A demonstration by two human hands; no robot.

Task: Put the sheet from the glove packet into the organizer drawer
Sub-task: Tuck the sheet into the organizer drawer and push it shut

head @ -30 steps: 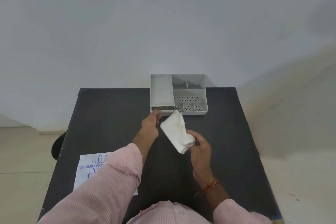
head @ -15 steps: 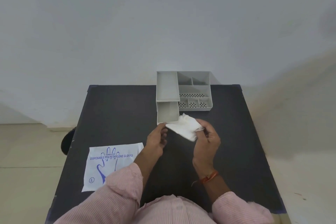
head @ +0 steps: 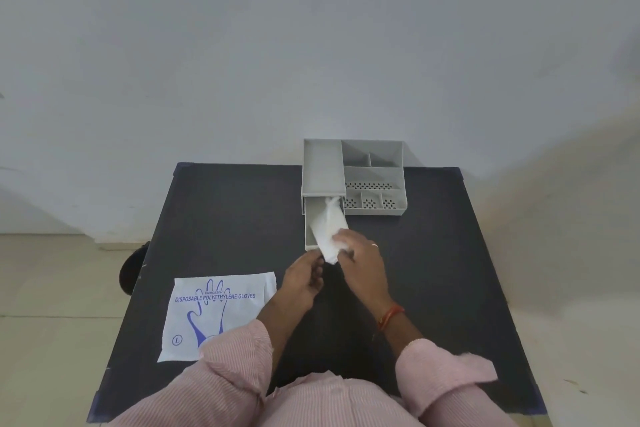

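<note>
A grey organizer (head: pixel 374 173) stands at the table's far edge, and its drawer (head: pixel 309 232) is pulled out toward me. A crumpled white sheet (head: pixel 329 225) lies lengthwise in the drawer, its near end hanging over the drawer's front. My right hand (head: pixel 360 256) grips that near end. Just below the drawer front, my left hand (head: pixel 304 279) is curled, with its fingertips near the sheet's end; contact with the drawer is unclear. The glove packet (head: pixel 221 312), white with blue print, lies flat at the near left.
The black table (head: pixel 450 270) is small and backs onto a pale wall. A dark round object (head: pixel 133 263) sits on the floor by the table's left edge. My pink sleeves cover the near edge.
The drawer has slid further out. My right hand carried the sheet from in front of the drawer into it, and the sheet's far end now reaches under the organizer's top.
</note>
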